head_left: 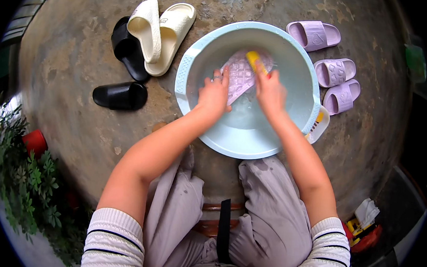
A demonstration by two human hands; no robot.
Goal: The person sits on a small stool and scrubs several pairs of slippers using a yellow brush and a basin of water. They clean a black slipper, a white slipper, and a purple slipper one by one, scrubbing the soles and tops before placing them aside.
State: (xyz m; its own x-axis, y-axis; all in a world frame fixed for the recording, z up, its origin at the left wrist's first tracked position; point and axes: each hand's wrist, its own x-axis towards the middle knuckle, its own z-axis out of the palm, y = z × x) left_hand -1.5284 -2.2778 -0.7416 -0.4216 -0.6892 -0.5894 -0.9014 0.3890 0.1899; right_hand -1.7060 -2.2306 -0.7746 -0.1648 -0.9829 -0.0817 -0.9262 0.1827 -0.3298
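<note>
A light blue plastic basin (233,141) stands on the floor before my knees, with some water in its bottom. Inside it, a lilac slipper (241,75) lies with its patterned sole facing up. My left hand (214,95) grips the slipper along its left edge, a ring on one finger. Over the right part of the sole, my right hand (270,92) is closed around a yellow-handled brush (254,60). The brush head and that hand are smeared by motion, and its bristles cannot be made out.
Right of the basin lie several lilac slippers (337,72). To its left are cream slippers (177,28) and black slippers (121,96). A white dish (320,127) with something yellow sits against the basin's right rim. Green plants (36,188) and a red pot (35,143) stand far left.
</note>
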